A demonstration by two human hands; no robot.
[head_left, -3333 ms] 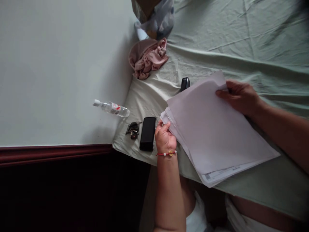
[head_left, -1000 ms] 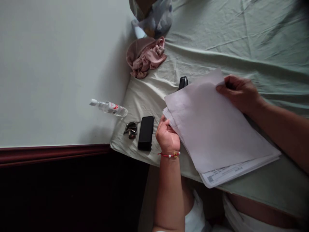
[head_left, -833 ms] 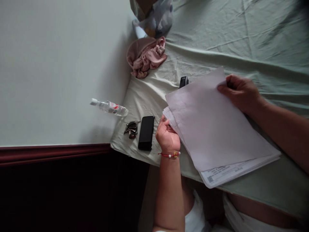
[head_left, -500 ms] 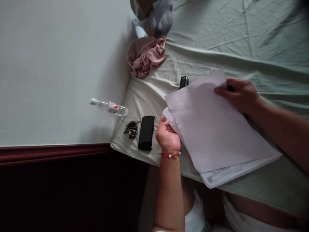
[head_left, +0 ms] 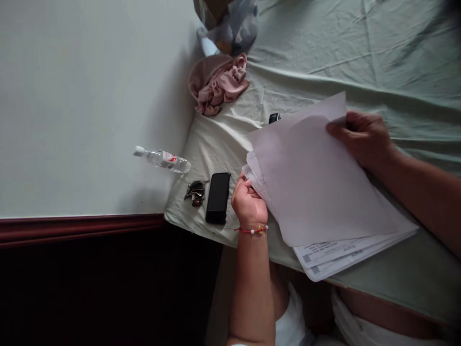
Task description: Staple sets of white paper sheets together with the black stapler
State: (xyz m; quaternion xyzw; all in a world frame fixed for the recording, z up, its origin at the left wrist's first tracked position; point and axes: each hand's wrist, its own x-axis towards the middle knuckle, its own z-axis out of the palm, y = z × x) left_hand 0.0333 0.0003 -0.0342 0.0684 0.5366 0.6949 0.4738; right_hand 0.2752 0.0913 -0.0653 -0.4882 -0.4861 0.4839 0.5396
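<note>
L hand [head_left: 249,205] closed, pinching near corner of papers [head_left: 320,192]; R hand [head_left: 363,138] grips top sheet's far corner, lifting it. Stack at bed [head_left: 360,53] edge. Best: peel one sheet, keep stack pinned. Phone [head_left: 218,198], keys [head_left: 195,192] beside.

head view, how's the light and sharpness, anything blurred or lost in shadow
Head view: soft dim daylight, no glare; the papers and left hand are fairly sharp, the right hand slightly soft; the lower left corner is nearly black, and the bundle at the top edge is cut off.
</note>
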